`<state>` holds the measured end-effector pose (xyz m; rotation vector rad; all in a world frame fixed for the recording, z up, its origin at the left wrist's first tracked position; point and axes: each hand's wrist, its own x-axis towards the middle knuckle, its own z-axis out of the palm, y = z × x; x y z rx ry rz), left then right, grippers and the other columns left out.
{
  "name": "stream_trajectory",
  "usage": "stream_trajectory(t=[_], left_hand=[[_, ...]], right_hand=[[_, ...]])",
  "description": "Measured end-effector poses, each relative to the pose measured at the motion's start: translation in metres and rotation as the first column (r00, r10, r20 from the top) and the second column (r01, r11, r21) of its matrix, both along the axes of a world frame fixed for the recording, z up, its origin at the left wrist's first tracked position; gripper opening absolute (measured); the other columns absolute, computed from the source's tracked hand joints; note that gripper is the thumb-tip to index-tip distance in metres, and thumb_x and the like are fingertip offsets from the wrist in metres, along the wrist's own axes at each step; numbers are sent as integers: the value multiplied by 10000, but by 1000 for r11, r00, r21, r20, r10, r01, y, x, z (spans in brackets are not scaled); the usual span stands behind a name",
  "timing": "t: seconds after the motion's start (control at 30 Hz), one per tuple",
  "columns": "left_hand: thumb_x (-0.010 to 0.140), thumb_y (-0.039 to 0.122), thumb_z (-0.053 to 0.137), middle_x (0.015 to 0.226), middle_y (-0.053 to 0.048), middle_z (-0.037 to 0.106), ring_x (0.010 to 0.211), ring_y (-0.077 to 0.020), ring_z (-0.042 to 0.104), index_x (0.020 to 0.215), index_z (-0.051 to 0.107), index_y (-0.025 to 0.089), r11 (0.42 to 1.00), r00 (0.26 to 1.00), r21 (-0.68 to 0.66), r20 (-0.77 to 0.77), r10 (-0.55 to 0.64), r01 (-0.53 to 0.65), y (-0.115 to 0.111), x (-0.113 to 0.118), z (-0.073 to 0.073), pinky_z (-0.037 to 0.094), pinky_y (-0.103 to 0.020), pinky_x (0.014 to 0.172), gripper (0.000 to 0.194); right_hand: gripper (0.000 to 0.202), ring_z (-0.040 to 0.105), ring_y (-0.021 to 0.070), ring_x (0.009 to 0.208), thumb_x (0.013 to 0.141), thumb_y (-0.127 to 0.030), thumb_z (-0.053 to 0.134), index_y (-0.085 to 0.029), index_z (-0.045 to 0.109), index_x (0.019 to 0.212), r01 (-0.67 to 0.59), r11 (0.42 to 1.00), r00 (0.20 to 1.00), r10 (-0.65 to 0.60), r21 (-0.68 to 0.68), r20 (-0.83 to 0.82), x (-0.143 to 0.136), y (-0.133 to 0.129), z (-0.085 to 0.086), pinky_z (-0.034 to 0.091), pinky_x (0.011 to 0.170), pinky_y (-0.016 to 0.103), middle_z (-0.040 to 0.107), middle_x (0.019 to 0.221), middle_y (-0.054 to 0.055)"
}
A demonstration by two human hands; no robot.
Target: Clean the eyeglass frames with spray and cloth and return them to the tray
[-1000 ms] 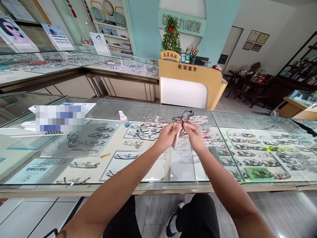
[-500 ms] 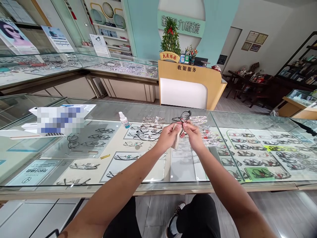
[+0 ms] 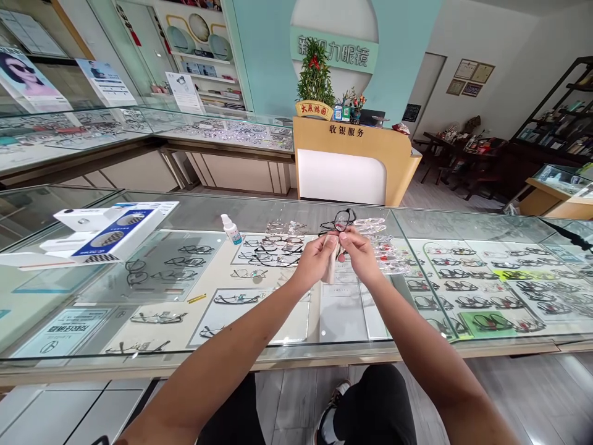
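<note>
Both hands meet above the glass counter, a little right of centre. My left hand [image 3: 317,258] is closed on a pale cloth [image 3: 330,267] that hangs below its fingers. My right hand [image 3: 360,252] pinches black-framed glasses [image 3: 344,220], whose lens sticks up beyond the fingertips. The cloth lies between the two hands, against the lower part of the glasses. Fingers hide much of the frame. Left of the hands, a white spray bottle [image 3: 231,229] stands upright on the glass.
An open white and blue box [image 3: 115,235] lies on the counter [image 3: 259,213] at the left. Many glasses are displayed under the glass. Clear-framed glasses [image 3: 370,225] are right of the hands. A wooden cashier desk [image 3: 354,139] stands beyond.
The view has shifted slightly. The black glasses have turned a little in my fingers; both hands keep their hold on the cloth and the glasses.
</note>
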<state>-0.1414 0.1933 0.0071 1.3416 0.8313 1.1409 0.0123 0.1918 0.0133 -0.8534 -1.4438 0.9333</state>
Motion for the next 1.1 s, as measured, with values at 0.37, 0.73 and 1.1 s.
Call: stream_trajectory(t=[0.37,0.73,1.1], left_hand=[[844,900,679,814,-6,621,796,-171,539,825,651,203,1000,998,28,-64,2,0,6,-5,-2,452,-293,763,697],[828,783,806,909,-35,688,830,-186,640,1003,752,187,904,874,-148,-232,-426,402,-12,-3,4,482,-318,759,623],[967,517,755,1096,-67,784,984,-224,695,1102,799,225,815,724,-31,-439,-531,579,-25,15,-20,506,-344,893,325]], right_hand=[[392,644,245,1058,958,-660,747,-292,879,925,112,994,974,-112,-9,-196,25,17,-2,560,919,395,752,1127,66],[367,685,195,899,872,-621,831,-255,828,903,86,990,894,-126,-113,-429,31,18,8,556,802,337,816,1083,67],[392,675,211,889,872,-638,819,-248,841,900,17,991,917,-69,-134,-394,29,14,12,551,795,352,823,1052,76]])
